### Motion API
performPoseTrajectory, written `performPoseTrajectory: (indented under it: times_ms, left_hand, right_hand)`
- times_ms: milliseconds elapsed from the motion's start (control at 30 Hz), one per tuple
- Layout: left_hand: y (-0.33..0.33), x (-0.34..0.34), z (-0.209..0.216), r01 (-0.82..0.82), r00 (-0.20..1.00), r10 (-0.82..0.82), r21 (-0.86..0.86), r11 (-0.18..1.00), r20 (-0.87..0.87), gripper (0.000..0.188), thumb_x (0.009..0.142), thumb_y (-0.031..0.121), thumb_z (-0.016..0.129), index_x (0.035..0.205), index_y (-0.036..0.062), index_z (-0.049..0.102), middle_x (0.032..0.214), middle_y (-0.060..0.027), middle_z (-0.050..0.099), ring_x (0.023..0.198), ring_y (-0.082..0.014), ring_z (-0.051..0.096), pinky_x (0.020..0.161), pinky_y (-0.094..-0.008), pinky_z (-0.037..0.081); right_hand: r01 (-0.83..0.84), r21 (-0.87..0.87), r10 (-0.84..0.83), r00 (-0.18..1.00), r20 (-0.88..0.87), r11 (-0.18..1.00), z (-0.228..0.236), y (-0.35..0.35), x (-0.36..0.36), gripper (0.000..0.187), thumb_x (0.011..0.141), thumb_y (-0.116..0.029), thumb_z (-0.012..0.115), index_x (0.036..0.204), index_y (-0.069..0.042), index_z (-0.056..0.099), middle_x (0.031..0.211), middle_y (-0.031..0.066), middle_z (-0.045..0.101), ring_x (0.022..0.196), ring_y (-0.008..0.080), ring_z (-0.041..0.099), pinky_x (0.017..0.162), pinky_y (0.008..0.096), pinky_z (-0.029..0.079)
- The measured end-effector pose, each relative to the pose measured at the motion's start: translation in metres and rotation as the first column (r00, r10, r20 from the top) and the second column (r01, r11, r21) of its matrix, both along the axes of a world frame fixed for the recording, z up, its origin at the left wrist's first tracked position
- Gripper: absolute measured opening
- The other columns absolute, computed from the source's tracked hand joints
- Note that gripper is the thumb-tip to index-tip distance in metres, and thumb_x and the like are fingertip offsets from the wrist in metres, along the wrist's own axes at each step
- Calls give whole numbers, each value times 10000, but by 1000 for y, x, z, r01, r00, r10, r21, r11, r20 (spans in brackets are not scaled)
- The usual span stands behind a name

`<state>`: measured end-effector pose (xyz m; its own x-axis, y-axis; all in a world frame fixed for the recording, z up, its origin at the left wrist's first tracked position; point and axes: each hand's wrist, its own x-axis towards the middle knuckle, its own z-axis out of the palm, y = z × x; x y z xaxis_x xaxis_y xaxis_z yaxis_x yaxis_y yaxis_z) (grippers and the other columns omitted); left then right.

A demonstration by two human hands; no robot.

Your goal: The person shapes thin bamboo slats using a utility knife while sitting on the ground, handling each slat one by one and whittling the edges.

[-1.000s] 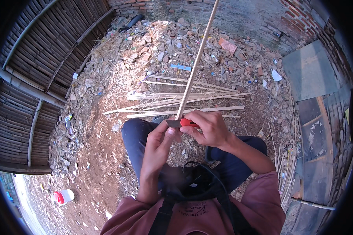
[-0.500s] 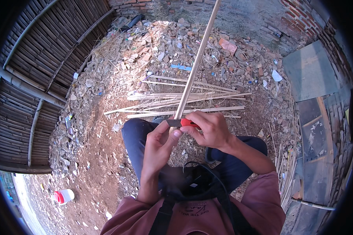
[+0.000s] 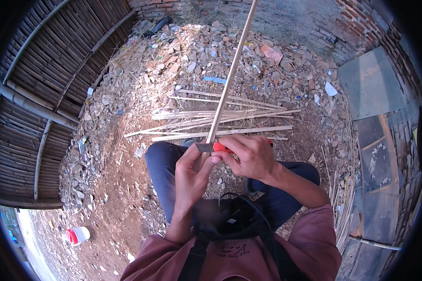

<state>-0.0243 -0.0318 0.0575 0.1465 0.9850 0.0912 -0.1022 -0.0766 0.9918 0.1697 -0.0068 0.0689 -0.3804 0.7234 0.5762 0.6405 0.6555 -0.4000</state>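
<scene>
A long pale strip of split wood or bamboo [image 3: 229,82] slants up and away from my hands, past the top of the view. My left hand [image 3: 191,173] grips its near end between thumb and fingers. In my right hand [image 3: 251,157] is a red-handled utility knife [image 3: 220,147], its dark blade lying across the strip close to my left fingertips. The right thumb presses near the strip's end. Beyond my knees, several similar pale strips [image 3: 220,122] lie loosely crossed on the ground.
Rubble and litter [image 3: 192,61] cover the ground ahead, up to a brick wall [image 3: 290,23]. A bamboo-slat wall [image 3: 42,56] stands at left. A white tub with a red lid [image 3: 79,235] lies at lower left. Boards [image 3: 373,84] lean on the right, with thin strips [image 3: 344,215] nearby.
The strip's upper part has swung slightly left. The knife and my right hand have shifted a little to the left; both hands keep their hold.
</scene>
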Motion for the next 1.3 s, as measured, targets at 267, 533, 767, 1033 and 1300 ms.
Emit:
performPoseTrajectory:
  times_ms: [267, 533, 767, 1033, 1300]
  left_hand:
    - [-1, 7, 1, -101, 984, 111, 71, 992, -140, 188, 974, 70, 772, 1129, -33, 744, 957, -63, 664, 878, -108, 592, 800, -260, 480]
    - [-2, 7, -7, -172, 945, 180, 56, 984, -273, 190, 970, 80, 784, 925, -65, 669, 799, -17, 518, 742, -78, 437, 633, -260, 359]
    - [2, 14, -12, -225, 943, 246, 113, 968, -225, 205, 1004, 141, 795, 948, -39, 715, 775, 94, 523, 739, -7, 408, 610, -216, 306]
    - [0, 19, -6, -279, 941, 288, 72, 958, -180, 200, 983, 151, 819, 1022, -38, 763, 780, 74, 623, 736, -5, 479, 609, -213, 362]
    - [0, 17, 5, -313, 851, 367, 196, 929, -377, 268, 907, 174, 884, 1029, -38, 773, 700, -32, 644, 662, -54, 519, 597, -260, 441]
  right_hand:
    - [40, 2, -40, 999, 4, 999, 2, -3, -2, 252, 988, -365, 751, 1023, -120, 707, 809, 43, 735, 628, 224, 731, 504, 365, 545]
    - [99, 73, -103, 993, 59, 992, 3, -4, -4, 272, 1012, -382, 726, 1014, -111, 698, 724, 47, 683, 591, 217, 710, 489, 367, 533]
    - [159, 81, -166, 983, 81, 984, 5, -5, -4, 251, 1016, -368, 723, 1033, -119, 695, 681, 41, 643, 569, 219, 701, 488, 366, 534]
    - [195, 99, -203, 975, 85, 976, 6, -6, -5, 242, 1017, -366, 722, 993, -128, 683, 668, 46, 630, 558, 221, 698, 481, 364, 534]
    - [243, 87, -252, 962, 106, 966, 17, -7, -5, 231, 1015, -361, 722, 985, -135, 687, 681, 53, 642, 546, 228, 693, 465, 369, 527]
